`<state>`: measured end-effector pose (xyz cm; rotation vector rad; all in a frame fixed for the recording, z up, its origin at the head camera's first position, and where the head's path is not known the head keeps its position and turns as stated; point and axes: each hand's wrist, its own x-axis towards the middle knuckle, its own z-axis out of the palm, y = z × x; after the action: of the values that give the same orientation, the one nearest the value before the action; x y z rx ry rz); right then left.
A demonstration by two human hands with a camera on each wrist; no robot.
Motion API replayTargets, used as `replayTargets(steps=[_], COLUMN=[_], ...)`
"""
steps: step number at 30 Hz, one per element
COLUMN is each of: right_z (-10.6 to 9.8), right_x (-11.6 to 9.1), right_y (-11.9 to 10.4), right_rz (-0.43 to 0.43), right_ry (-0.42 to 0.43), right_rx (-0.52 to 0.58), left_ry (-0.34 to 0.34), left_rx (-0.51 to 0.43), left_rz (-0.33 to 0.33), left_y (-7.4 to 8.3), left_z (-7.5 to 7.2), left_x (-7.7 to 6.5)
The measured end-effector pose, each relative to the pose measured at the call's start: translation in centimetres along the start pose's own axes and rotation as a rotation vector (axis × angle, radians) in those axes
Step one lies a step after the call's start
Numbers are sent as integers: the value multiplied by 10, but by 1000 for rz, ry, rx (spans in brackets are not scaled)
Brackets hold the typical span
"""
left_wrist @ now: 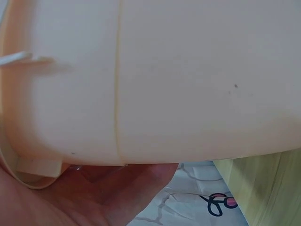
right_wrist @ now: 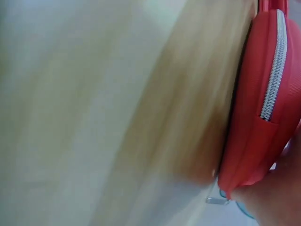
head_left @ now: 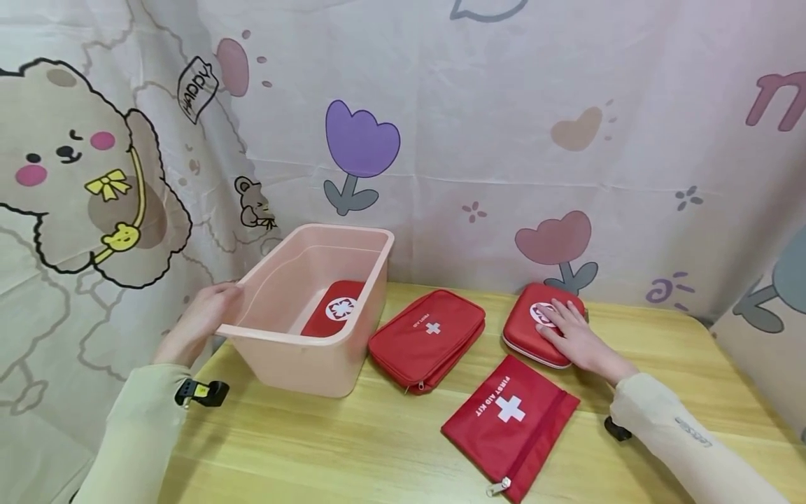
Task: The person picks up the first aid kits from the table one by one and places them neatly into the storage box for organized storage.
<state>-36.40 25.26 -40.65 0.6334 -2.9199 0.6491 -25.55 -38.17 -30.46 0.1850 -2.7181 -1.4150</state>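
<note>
At the near left corner of a pink plastic bin (head_left: pixel 290 360), my left hand (head_left: pixel 204 313) grips the rim. The left wrist view shows that hand (left_wrist: pixel 117 195) tucked against the bin's outer wall (left_wrist: pixel 202 94). My right hand (head_left: pixel 579 339) rests on a red hard-shell first aid case (head_left: pixel 524 323), fingers stretched across its round white emblem. Close up, the case's silver zipper (right_wrist: pixel 275 70) runs along its side. Inside the bin lies a red item (head_left: pixel 317 323) with a white emblem, partly hidden by the bin wall.
Between bin and case lies a red zippered first aid bag (head_left: pixel 418 343) with a white cross. A flat red first aid kit pouch (head_left: pixel 481 430) lies nearer the front of the wooden table (head_left: pixel 327 448). A printed cloth (head_left: pixel 466 161) hangs behind the table.
</note>
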Motion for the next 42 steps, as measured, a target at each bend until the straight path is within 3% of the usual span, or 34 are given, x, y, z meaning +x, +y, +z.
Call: replayTargets(steps=[7,19,29,42], right_z=[5,-6,-13,-25], right_x=[3,5,-1,2], right_y=[13,29,48,39], right_rz=[-90,-165,-173,-192], right_ry=[9,-19,-98,-87], right_rx=[39,51,42,11], left_ry=[4,-2,12,-3], left_rx=[26,19,29,37], left_rz=[5,24,19,49], left_y=[-2,4,-3,3], left_z=[-2,-2,6,2], left_x=[-4,-1,-2,-1])
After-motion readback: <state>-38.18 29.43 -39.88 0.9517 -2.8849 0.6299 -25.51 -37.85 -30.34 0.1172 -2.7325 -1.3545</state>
